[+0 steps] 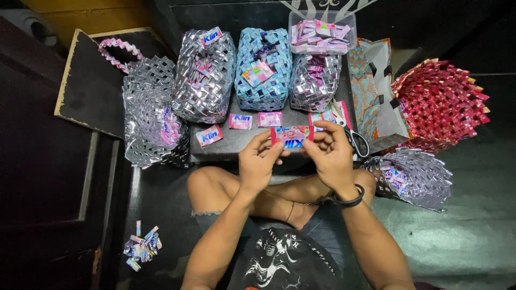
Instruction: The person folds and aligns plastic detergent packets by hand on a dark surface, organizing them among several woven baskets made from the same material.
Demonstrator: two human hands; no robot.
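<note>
Both hands pinch 1 pink sachet wrapper (292, 135) flat: left hand (259, 162) on its left end, right hand (332, 154) on its right. Scissors (352, 134) just beside right hand. 3 woven foil baskets (204, 75) behind, on dark board (226, 149).

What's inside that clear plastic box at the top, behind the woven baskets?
The clear plastic box holds a heap of folded wrapper strips, mostly pink, white and purple. Only the top layer shows; whatever lies beneath it, and the box's bottom, is covered.
</note>
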